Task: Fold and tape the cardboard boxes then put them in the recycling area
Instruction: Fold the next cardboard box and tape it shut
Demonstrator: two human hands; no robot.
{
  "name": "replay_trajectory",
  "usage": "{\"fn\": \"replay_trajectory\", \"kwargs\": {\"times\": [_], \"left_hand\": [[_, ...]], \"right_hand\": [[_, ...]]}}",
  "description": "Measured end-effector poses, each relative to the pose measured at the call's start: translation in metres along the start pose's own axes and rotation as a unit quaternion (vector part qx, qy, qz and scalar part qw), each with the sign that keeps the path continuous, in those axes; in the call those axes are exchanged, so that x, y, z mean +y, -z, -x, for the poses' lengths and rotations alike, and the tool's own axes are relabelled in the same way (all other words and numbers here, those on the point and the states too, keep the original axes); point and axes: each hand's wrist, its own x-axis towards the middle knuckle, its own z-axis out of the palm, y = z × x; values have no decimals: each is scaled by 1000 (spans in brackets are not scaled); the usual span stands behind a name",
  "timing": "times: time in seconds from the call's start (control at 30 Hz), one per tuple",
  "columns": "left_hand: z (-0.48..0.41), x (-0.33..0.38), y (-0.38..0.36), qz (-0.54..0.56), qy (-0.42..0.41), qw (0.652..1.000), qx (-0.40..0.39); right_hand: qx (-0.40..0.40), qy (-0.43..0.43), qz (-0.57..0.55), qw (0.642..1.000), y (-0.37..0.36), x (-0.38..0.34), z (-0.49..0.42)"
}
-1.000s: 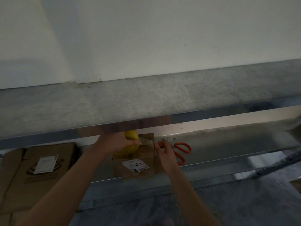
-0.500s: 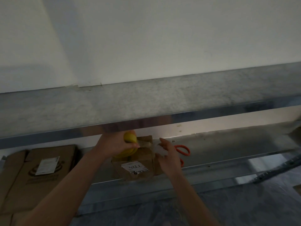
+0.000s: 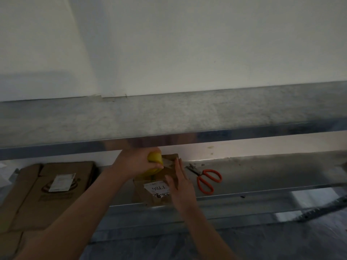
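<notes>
A small folded cardboard box [image 3: 148, 196] with a white handwritten label lies on the lower metal shelf [image 3: 262, 182]. My left hand [image 3: 135, 162] grips a yellow tape dispenser [image 3: 155, 158] at the box's far end. A short strip of clear tape [image 3: 168, 163] runs from the dispenser to the right. My right hand [image 3: 181, 182] lies flat with straight fingers along the box's right side, pressing on the tape and cardboard.
Orange-handled scissors [image 3: 207, 178] lie on the shelf just right of the box. A larger flattened cardboard box [image 3: 50, 192] with a white label sits at the left. The upper metal shelf edge [image 3: 225, 132] overhangs my hands. Plastic sheeting [image 3: 262, 241] covers the floor below.
My right hand let go of the pinched tape end and flattened onto the box's right side. The scissors, hidden behind that hand before, now show fully. My left hand stayed on the dispenser.
</notes>
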Motion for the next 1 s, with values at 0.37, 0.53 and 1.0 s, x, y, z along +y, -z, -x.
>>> {"fn": "replay_trajectory", "kwargs": {"times": [0.37,0.53,1.0], "left_hand": [[2,-10,1,-12,49,999,3],[6,-22,4,68,40,997,-16],[23,-69,12,47,81,995,45]], "right_hand": [[15,8,104,994,0,-2,-3],[17,0,145,989,1,-3,-5],[-12,-34,156,987,9,-7,-7]]}}
